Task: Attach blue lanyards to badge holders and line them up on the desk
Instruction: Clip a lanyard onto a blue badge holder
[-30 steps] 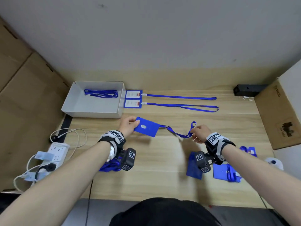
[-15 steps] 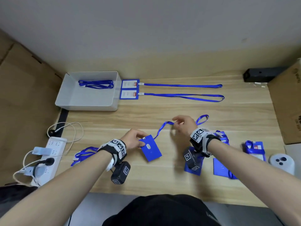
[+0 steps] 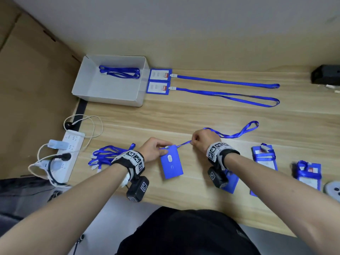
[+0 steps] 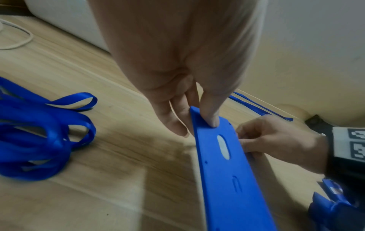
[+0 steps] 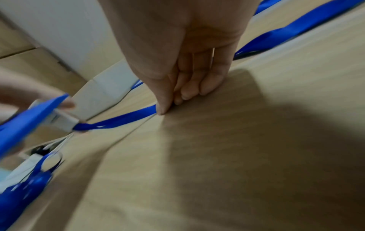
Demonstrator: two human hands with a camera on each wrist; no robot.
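Bench: pale wood-grain bench [image 3: 184, 115]; over the last second I've brought the work from its middle back to the near edge.
Finished row: two badge holders with lanyards lie straight at the far side, just right of the white tray [image 3: 86, 83], unchanged, so I judge two done.
Lanyard: blue lanyard [image 3: 237, 133] is clipped to the holder's top; its loop trails right and far across the bench, looser than a second ago.
Badge holder: blue badge holder [image 3: 171, 164], back side up, has swung from lying crosswise to pointing at me, at near centre between my hands.
Left hand: my left hand [image 3: 152, 151] has a narrow grip, thumb and fingers pinching the holder's top edge.
Right hand: my right hand [image 3: 204, 140] pinches the strap just right of the clip.
Meaning: the attaching looks finished; I judge what's left is to flip it and lay it as a third in the far row.
Spare lanyards: a loose pile [image 3: 104, 157] waits near left.
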